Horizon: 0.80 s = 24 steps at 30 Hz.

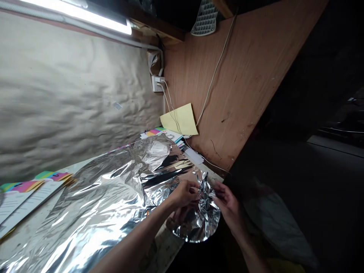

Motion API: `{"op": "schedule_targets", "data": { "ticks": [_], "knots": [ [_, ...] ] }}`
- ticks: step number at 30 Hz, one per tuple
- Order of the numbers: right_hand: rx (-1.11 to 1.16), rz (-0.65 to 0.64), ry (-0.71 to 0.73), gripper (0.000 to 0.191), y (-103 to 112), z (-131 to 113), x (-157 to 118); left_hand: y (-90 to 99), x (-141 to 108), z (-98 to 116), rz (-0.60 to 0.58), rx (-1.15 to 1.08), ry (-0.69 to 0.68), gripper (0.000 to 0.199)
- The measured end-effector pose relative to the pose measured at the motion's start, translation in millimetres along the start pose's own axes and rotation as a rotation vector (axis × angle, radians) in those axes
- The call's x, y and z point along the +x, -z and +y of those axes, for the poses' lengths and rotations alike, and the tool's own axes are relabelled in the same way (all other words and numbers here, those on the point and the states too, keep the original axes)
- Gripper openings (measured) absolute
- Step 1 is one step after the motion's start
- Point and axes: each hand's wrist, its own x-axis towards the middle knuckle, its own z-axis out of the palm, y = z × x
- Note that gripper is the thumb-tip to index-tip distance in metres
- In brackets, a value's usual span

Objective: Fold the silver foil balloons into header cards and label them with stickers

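Shiny silver foil (207,197) is gathered and crumpled between my two hands, with a rounded lower edge hanging past the table's front edge. My left hand (186,194) is closed on its left side, thumb and fingers pinching the crumpled part. On the other side my right hand (226,201) grips the foil with bent fingers. A large wrinkled silver foil sheet (110,189) lies flat over the table to the left of my hands. Whether it joins the piece I hold, I cannot tell.
Printed cards with colourful tops (31,197) lie at the left, and more papers (170,134) sit in the corner under a yellow sheet (182,118). Cords run from a wall socket (158,83). A wooden panel (224,83) rises behind; a whitish bag (278,220) is at lower right.
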Motion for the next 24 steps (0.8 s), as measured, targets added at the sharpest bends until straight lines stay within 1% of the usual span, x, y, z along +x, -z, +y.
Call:
{"op": "schedule_targets", "data": {
  "ticks": [2,3,4,5,6,9,10,11,13,15,17,19,22,24],
  "knots": [
    [-0.225,0.082,0.176,0.032,4.2,-3.4,-2.0,-2.4,1.0,2.4,0.043,-0.007,0.007,0.055],
    [-0.297,0.088,0.238,0.027,4.9,-6.1,-2.9,-4.5,0.9,3.4,0.058,-0.011,0.004,0.053],
    [-0.333,0.079,0.271,0.025,4.7,-9.0,-3.3,-7.1,0.2,4.3,0.064,-0.019,-0.002,0.050],
    [-0.333,0.064,0.265,0.026,3.7,-11.6,-3.0,-10.1,-1.1,5.1,0.062,-0.032,-0.010,0.047],
    [-0.299,0.044,0.224,0.027,2.3,-13.6,-2.0,-13.4,-2.9,5.9,0.053,-0.048,-0.017,0.046],
    [-0.098,-0.043,0.027,0.035,-0.7,-13.5,4.0,-20.9,-9.5,8.9,0.028,-0.112,-0.031,0.049],
    [-0.041,-0.070,-0.014,0.038,-0.1,-11.2,6.3,-21.7,-11.6,10.8,0.037,-0.133,-0.044,0.049],
    [-0.013,-0.080,-0.030,0.039,1.4,-8.0,8.4,-21.0,-13.7,13.7,0.060,-0.153,-0.066,0.049],
    [-0.037,-0.037,-0.007,0.043,6.9,0.6,11.7,-14.9,-19.5,23.5,0.136,-0.194,-0.124,0.048],
    [-0.099,0.007,0.018,0.045,14.0,11.1,14.2,-2.2,-29.6,39.8,0.219,-0.232,-0.181,0.046],
    [-0.146,-0.009,0.014,0.047,20.5,22.5,16.0,16.4,-46.4,62.1,0.288,-0.265,-0.228,0.043],
    [-0.183,-0.049,0.005,0.047,25.4,34.6,17.7,39.1,-71.3,87.6,0.375,-0.307,-0.288,0.040],
    [-0.251,-0.092,0.004,0.052,32.5,52.6,21.9,76.3,-125.9,120.2,0.579,-0.384,-0.405,0.033],
    [-0.337,-0.104,0.025,0.057,37.5,59.9,27.3,98.6,-173.5,127.9,0.732,-0.411,-0.459,0.028]
  ]
}}
